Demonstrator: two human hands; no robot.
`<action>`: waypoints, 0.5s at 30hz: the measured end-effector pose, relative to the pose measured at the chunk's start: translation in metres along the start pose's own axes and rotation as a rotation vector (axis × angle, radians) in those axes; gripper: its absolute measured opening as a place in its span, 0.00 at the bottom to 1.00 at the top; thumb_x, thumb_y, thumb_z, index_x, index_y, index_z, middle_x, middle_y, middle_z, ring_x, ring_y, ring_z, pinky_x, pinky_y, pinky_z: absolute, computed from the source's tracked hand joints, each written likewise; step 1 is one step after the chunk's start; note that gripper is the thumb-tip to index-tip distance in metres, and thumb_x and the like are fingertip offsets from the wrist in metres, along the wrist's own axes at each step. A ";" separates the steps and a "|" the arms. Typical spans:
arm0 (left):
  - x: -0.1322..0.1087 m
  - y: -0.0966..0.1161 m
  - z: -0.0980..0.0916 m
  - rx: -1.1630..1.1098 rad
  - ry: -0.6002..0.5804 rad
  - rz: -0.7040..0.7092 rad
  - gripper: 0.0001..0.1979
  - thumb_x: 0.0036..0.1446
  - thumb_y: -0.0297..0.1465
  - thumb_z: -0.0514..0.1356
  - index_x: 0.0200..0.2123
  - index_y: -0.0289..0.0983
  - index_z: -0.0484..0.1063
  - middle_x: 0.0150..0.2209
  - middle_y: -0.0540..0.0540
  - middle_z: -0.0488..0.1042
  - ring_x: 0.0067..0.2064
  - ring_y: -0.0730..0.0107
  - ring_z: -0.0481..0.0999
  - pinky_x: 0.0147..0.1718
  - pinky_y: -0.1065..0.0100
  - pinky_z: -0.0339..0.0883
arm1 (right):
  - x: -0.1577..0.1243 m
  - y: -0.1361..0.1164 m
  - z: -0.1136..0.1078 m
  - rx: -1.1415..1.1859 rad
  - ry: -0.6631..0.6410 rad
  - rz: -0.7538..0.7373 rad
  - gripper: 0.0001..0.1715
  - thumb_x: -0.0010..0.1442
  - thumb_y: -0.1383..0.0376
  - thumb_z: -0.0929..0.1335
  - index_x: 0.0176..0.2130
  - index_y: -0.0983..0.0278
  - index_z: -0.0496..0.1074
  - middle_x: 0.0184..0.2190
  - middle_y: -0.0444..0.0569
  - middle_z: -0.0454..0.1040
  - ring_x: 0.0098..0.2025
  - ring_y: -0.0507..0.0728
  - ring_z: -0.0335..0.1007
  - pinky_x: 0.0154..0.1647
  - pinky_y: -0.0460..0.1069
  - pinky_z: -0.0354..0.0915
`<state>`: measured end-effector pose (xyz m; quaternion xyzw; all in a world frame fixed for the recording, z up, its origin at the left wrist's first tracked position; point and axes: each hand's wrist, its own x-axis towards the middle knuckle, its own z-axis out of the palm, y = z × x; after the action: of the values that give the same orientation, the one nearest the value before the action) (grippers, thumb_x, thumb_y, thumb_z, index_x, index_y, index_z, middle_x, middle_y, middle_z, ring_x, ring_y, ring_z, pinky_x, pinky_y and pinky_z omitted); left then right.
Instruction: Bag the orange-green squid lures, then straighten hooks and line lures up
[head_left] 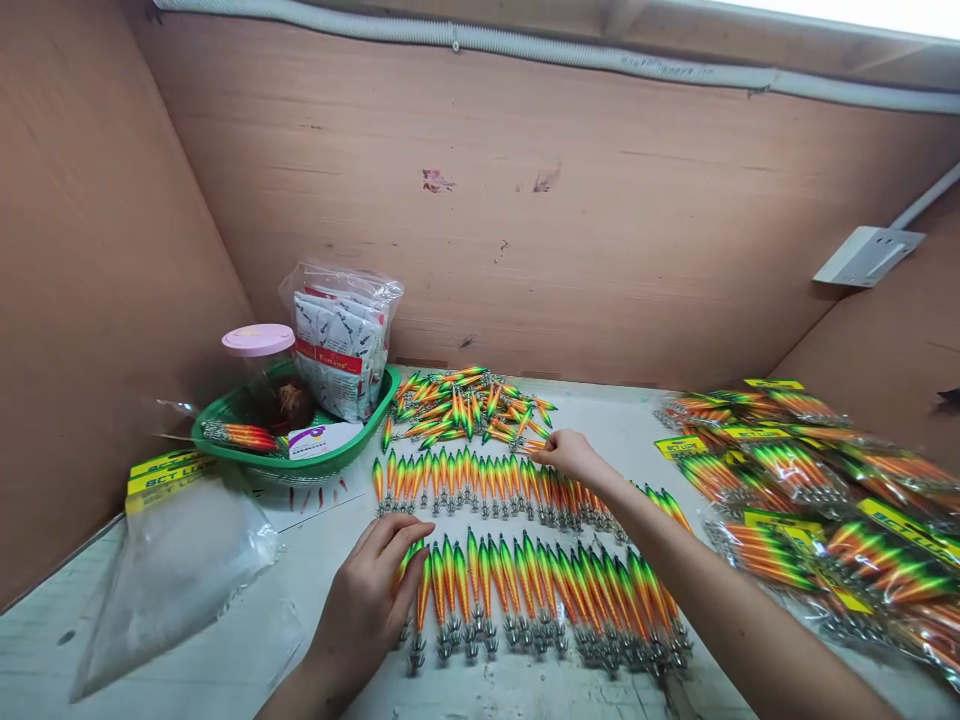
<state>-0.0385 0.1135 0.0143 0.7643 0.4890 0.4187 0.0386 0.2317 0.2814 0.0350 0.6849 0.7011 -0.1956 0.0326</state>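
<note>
My left hand [366, 592] is at the left end of the front row of fishing lures [480, 578], its thumb and fingers closed around a green-tipped lure there. Farther back, my right hand [571, 456] pinches an orange lure at the right edge of a loose pile of lures [461, 405]. Between the pile and the front row runs a middle row of lures [442, 478], partly covered by my right forearm. The lures are green, yellow and orange, with metal hook crowns towards me in both rows.
At left stands a green basket [330, 462] with a bag of white packets [337, 350], a pink-lidded jar [259, 342] and a lure pack. Clear plastic bags [180, 560] with yellow headers lie before it. Many packed lures [802, 475] cover the right side. Wooden walls enclose the table.
</note>
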 end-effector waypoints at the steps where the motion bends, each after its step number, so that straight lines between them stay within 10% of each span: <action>1: 0.003 0.003 0.000 -0.017 -0.010 -0.035 0.10 0.61 0.30 0.53 0.41 0.40 0.73 0.38 0.43 0.74 0.39 0.64 0.77 0.37 0.67 0.73 | 0.003 0.002 -0.004 -0.015 0.030 -0.028 0.17 0.64 0.59 0.65 0.49 0.65 0.69 0.49 0.51 0.71 0.45 0.57 0.71 0.45 0.56 0.69; 15: 0.032 0.043 0.016 -0.379 -0.342 -0.305 0.09 0.60 0.34 0.53 0.38 0.40 0.72 0.39 0.43 0.73 0.37 0.65 0.74 0.37 0.65 0.69 | 0.033 0.017 -0.016 -0.157 0.064 -0.321 0.17 0.64 0.60 0.66 0.51 0.65 0.68 0.50 0.51 0.70 0.47 0.58 0.70 0.46 0.57 0.69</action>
<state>0.0081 0.1215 0.0432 0.7208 0.4976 0.3569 0.3248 0.2496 0.3175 0.0350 0.5653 0.8153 -0.1213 0.0319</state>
